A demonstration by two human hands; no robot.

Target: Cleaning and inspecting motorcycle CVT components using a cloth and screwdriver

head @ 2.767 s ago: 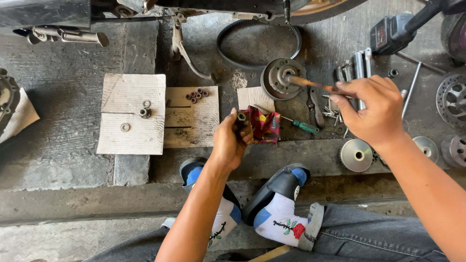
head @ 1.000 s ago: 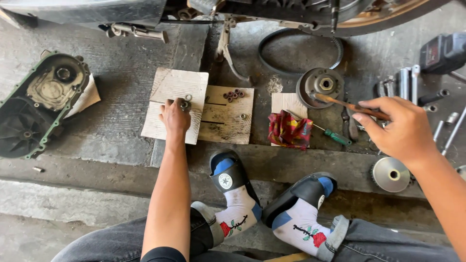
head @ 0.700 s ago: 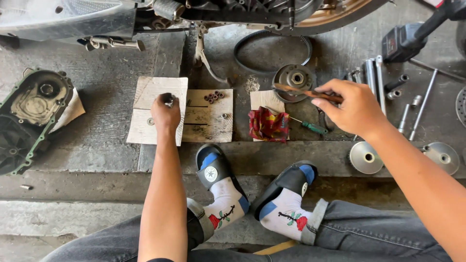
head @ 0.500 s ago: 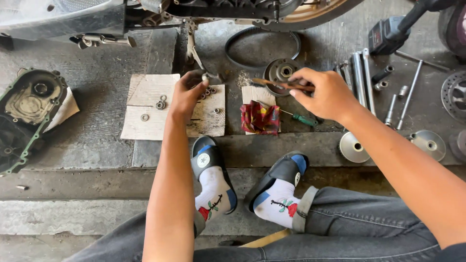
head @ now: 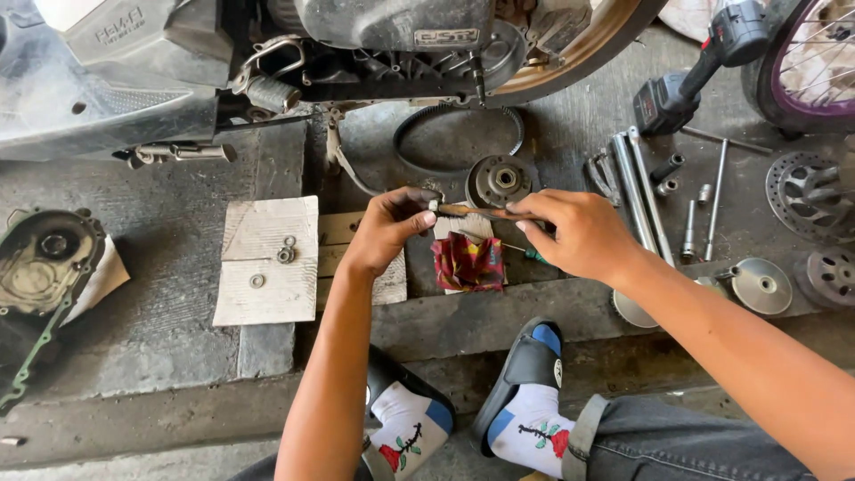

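My left hand (head: 389, 227) pinches a small metal part (head: 433, 206) between thumb and fingers, held above the wooden board. My right hand (head: 570, 232) grips a thin wooden-handled brush (head: 465, 211), its tip touching the small part. Both hands meet above a red patterned rag (head: 469, 263) on the concrete. A round clutch pulley (head: 499, 181) lies just beyond the hands, next to a black drive belt (head: 459, 140).
A cardboard sheet (head: 264, 259) with nuts and washers lies left. An engine cover (head: 40, 276) lies far left. The scooter engine (head: 392, 44) spans the top. Socket bars (head: 641, 196), a cordless drill (head: 699, 67), pulley discs (head: 761, 285) and a green screwdriver (head: 525, 252) lie right.
My left hand left the cardboard, moved right and picked up a small part. My right hand brought the brush tip against it. The camera moved closer.
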